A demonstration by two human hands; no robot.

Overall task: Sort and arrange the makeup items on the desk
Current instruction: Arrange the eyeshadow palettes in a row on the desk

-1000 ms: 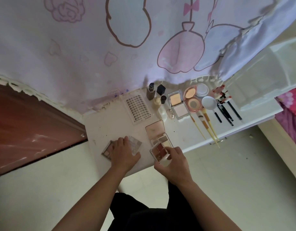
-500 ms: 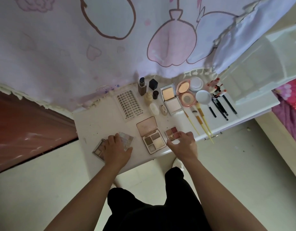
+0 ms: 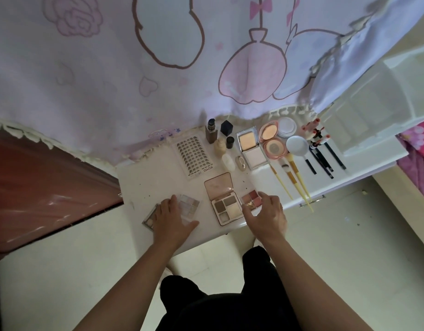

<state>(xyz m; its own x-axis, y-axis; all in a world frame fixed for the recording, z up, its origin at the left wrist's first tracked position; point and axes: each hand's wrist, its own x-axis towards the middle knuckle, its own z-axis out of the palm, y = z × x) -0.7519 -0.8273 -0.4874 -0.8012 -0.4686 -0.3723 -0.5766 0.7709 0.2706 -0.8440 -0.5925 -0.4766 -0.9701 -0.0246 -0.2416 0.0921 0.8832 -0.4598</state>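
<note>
Left hand (image 3: 172, 218) flat on a pale eyeshadow palette (image 3: 189, 203); right hand (image 3: 268, 217), fingers spread, over the small red palette (image 3: 251, 199) on the bench (image 3: 144, 180). Open four-pan palette (image 3: 226, 203) between the hands, lash tray (image 3: 194, 155) beyond them. Half a second earlier, the right hand gripped the red palette.

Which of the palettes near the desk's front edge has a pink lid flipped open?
The middle palette, with brown and cream pans; its pink lid lies folded back. The pale palette under the left hand and the red palette show no pink lid.
</note>
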